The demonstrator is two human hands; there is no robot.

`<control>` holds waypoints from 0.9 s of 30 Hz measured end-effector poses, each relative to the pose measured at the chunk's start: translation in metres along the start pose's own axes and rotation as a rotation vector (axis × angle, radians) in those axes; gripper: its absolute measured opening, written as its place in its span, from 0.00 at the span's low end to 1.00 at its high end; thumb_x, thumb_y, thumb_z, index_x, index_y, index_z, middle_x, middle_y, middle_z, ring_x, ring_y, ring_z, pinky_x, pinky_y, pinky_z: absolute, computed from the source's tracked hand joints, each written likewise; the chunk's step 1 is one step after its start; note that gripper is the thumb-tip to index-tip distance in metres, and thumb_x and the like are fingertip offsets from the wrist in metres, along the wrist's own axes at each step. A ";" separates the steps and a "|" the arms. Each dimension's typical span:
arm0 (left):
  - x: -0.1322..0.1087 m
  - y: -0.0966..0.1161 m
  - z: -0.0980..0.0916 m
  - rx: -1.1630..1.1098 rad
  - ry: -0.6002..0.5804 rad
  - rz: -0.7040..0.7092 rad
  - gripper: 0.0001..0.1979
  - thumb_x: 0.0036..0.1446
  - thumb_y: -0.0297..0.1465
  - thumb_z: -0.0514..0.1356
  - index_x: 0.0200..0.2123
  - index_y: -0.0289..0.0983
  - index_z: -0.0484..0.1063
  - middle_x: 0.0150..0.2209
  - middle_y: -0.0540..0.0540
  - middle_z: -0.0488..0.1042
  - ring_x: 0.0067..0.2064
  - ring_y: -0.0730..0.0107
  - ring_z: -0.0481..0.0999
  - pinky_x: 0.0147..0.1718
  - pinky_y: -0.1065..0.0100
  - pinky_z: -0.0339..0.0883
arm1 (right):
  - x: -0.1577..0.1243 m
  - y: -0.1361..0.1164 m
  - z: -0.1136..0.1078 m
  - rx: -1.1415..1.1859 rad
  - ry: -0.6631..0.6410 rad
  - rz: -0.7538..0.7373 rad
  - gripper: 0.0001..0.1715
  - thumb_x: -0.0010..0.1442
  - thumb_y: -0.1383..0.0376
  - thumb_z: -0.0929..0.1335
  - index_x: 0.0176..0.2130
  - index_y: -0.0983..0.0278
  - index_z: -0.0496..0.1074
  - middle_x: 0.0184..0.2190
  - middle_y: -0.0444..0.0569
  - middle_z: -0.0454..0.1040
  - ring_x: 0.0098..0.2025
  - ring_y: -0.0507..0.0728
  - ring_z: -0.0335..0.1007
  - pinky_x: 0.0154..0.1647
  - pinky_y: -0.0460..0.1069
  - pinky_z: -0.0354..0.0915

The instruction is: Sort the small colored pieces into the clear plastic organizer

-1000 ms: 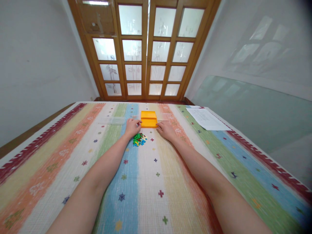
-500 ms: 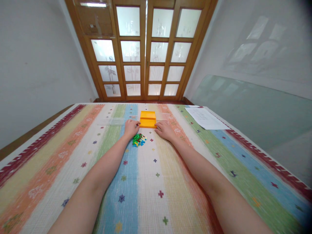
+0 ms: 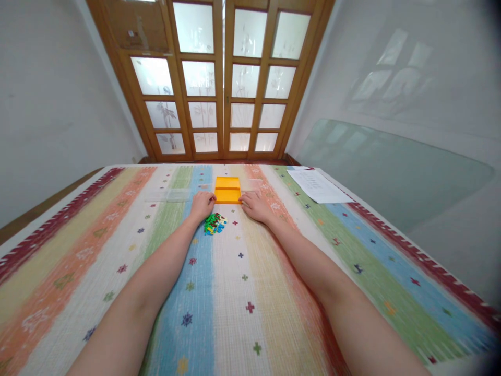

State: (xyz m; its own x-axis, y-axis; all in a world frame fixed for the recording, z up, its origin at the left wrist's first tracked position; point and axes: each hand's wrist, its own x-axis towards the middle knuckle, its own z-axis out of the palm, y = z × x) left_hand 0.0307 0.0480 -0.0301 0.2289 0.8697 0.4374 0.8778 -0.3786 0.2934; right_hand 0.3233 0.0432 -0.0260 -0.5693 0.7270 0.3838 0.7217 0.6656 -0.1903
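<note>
A shallow yellow plastic box (image 3: 227, 195), with a divider between its two sections, lies near the far side of the table. My left hand (image 3: 202, 205) has its fingers closed on the box's near left corner. At the near right corner, my right hand (image 3: 255, 206) grips the box with thumb and fingertips. Just in front of the left hand is a small pile of building bricks (image 3: 215, 223) in green, blue, yellow, white and dark red. The box's inside shows only yellow.
A striped cloth (image 3: 230, 292) covers the table. Left of my left hand lies a clear plastic tray (image 3: 166, 195); another clear piece (image 3: 251, 185) is behind my right hand. Printed paper sheets (image 3: 319, 187) lie at the far right. Wooden glazed doors (image 3: 223, 104) stand beyond.
The whole view has shifted slightly, so everything appears further left. Both hands stay at the box's corners, and the bricks lie as before.
</note>
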 end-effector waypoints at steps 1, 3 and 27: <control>0.000 0.000 0.000 -0.007 -0.007 -0.005 0.09 0.61 0.30 0.58 0.40 0.40 0.79 0.40 0.43 0.78 0.44 0.58 0.73 0.49 0.59 0.65 | 0.000 0.000 0.001 -0.002 -0.008 0.011 0.17 0.68 0.66 0.64 0.55 0.59 0.73 0.58 0.53 0.72 0.65 0.62 0.60 0.69 0.62 0.48; 0.000 0.000 -0.002 -0.034 -0.030 -0.007 0.08 0.62 0.31 0.58 0.39 0.39 0.78 0.39 0.43 0.78 0.43 0.60 0.74 0.47 0.60 0.66 | 0.001 0.000 0.002 -0.001 -0.028 0.045 0.19 0.69 0.67 0.63 0.57 0.59 0.71 0.60 0.53 0.71 0.67 0.62 0.58 0.70 0.63 0.46; 0.002 -0.007 -0.012 -0.162 -0.111 0.068 0.10 0.62 0.31 0.59 0.42 0.39 0.80 0.43 0.44 0.81 0.46 0.60 0.77 0.49 0.61 0.69 | 0.004 -0.008 -0.005 -0.015 0.198 0.298 0.16 0.67 0.67 0.63 0.48 0.64 0.77 0.47 0.56 0.78 0.51 0.63 0.70 0.55 0.56 0.63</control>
State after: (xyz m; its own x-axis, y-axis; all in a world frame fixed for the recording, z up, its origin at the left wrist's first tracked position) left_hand 0.0202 0.0480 -0.0208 0.3383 0.8667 0.3667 0.7817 -0.4757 0.4033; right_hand 0.3173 0.0396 -0.0186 -0.2466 0.8414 0.4810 0.8510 0.4254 -0.3080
